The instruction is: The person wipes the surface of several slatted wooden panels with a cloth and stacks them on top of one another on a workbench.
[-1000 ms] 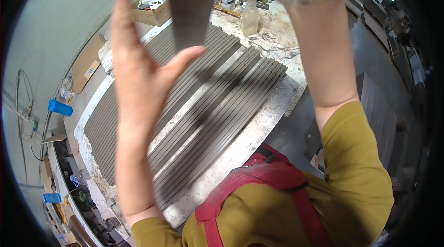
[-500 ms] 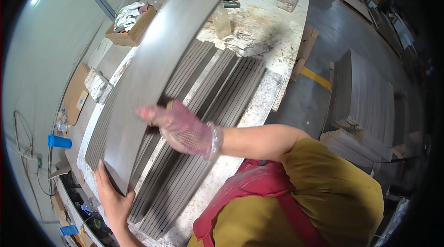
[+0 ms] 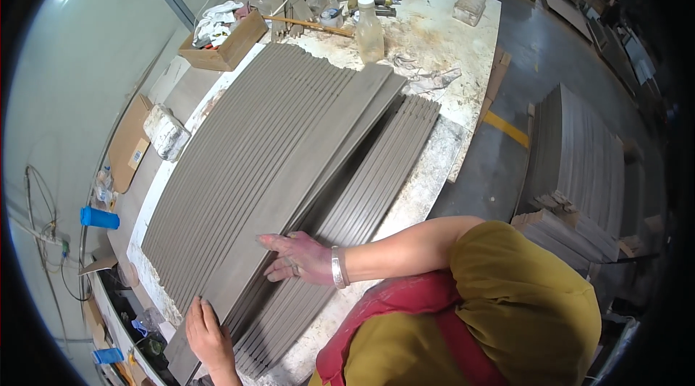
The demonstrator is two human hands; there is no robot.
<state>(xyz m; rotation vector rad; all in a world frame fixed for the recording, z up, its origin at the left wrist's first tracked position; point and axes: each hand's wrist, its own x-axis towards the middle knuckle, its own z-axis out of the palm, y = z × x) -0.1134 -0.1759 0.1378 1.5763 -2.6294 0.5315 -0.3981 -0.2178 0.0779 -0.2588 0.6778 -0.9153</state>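
A long, flat grey strip (image 3: 279, 187) lies slantwise on top of a row of similar grey strips. Close to its near end, my left hand (image 3: 210, 339) holds its right edge, fingertips resting on top. My right hand (image 3: 304, 256), pinkish and with a silver band at the wrist, grips the same edge farther up; one fingertip lies over the strip and the other fingers are at its side. Left of it stretches a wide, fanned row of grey strips (image 3: 232, 140). To the right, past a dark gap, is a narrower bundle of strips (image 3: 369, 176).
The stained white worktable (image 3: 434, 31) carries a clear bottle (image 3: 370, 31), a wooden box (image 3: 224, 42) of cloths, a wrapped block (image 3: 165, 133) and another pale block (image 3: 470, 7). Tall stacks of grey sheets (image 3: 572, 154) stand on the floor to the right. A blue cup (image 3: 99, 218) hangs left.
The grey strip, raised and tilted before, has come down onto the row. My right hand moved down and right with it; my left hand shifted slightly right and nearer.
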